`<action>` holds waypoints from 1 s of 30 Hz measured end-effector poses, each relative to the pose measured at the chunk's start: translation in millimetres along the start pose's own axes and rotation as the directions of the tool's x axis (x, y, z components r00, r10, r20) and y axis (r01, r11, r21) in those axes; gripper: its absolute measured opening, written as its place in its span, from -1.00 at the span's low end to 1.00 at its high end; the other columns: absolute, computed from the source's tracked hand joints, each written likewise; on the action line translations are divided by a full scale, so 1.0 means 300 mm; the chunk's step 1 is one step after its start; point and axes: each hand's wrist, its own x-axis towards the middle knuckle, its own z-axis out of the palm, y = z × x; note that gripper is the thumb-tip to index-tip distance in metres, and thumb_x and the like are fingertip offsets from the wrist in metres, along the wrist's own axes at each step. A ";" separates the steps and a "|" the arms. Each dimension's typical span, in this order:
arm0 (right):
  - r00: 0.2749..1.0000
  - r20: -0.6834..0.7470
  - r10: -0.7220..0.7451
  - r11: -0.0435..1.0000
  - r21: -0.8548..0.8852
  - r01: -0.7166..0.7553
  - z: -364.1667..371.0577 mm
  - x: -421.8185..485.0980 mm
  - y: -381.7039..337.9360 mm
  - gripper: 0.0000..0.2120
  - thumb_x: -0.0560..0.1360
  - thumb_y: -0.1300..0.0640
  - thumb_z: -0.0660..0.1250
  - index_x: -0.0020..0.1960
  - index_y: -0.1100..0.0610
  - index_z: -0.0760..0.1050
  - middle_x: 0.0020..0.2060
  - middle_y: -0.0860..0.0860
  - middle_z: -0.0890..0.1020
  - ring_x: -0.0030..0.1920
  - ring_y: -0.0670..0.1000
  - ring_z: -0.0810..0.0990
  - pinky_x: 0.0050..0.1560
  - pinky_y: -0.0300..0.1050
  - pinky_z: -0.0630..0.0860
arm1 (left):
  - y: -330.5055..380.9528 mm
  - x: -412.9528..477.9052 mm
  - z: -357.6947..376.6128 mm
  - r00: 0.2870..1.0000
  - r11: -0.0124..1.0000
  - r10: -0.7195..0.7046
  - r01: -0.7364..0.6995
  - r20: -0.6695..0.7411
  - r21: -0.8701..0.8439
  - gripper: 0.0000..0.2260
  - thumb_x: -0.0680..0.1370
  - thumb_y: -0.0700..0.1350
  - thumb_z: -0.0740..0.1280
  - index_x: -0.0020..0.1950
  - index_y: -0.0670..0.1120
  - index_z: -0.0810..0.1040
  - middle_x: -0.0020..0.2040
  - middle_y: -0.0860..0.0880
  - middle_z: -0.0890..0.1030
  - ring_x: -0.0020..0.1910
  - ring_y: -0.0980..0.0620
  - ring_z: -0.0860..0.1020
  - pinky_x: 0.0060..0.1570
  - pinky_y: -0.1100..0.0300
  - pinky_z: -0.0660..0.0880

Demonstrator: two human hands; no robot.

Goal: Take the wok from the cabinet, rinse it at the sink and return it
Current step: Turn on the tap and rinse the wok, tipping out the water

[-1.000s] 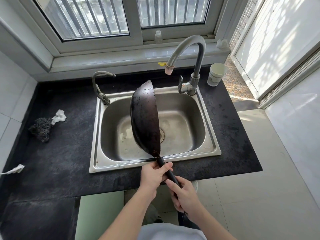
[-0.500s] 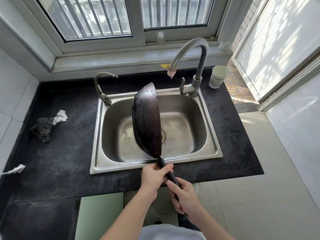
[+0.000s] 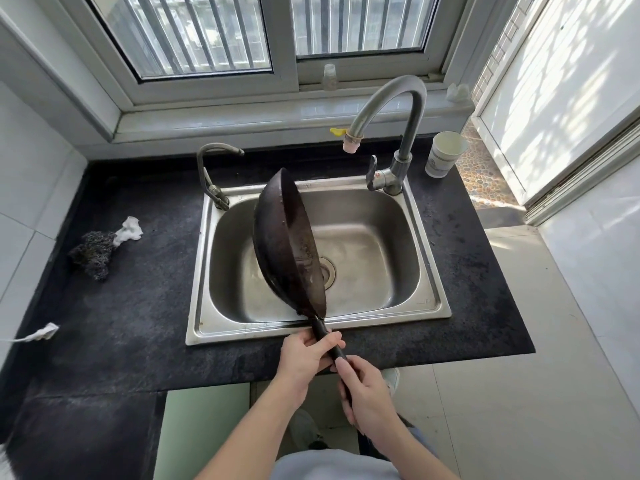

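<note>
Wok [image 3: 289, 244], probably heavy, wet and slippery, tilts over sink [image 3: 431, 308]; left hand [image 3: 304, 355] and right hand [image 3: 363, 393] both grip its handle [image 3: 327, 337].

No readable text anywhere. Paper cup [image 3: 444, 154] at far right of the countertop [image 3: 114, 306] has a grey printed band, too blurred to read. Sink [image 3: 429, 301] rim carries a tiny stamp, illegible.

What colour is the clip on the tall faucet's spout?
Yellow clip, above the pinkish nozzle; head view.
</note>
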 end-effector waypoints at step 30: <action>0.947 0.241 0.212 0.964 0.108 -0.243 0.077 -0.042 0.036 -0.84 0.57 0.26 0.35 0.07 0.31 0.44 -0.35 0.10 0.59 -0.54 0.05 0.54 -0.55 -0.15 0.51 | -0.057 -0.040 -0.114 0.967 0.960 -0.107 0.161 0.232 -0.227 -0.78 0.62 -0.25 0.28 0.23 -0.32 0.51 0.09 -0.21 0.68 0.09 -0.09 0.68 -0.03 0.14 0.63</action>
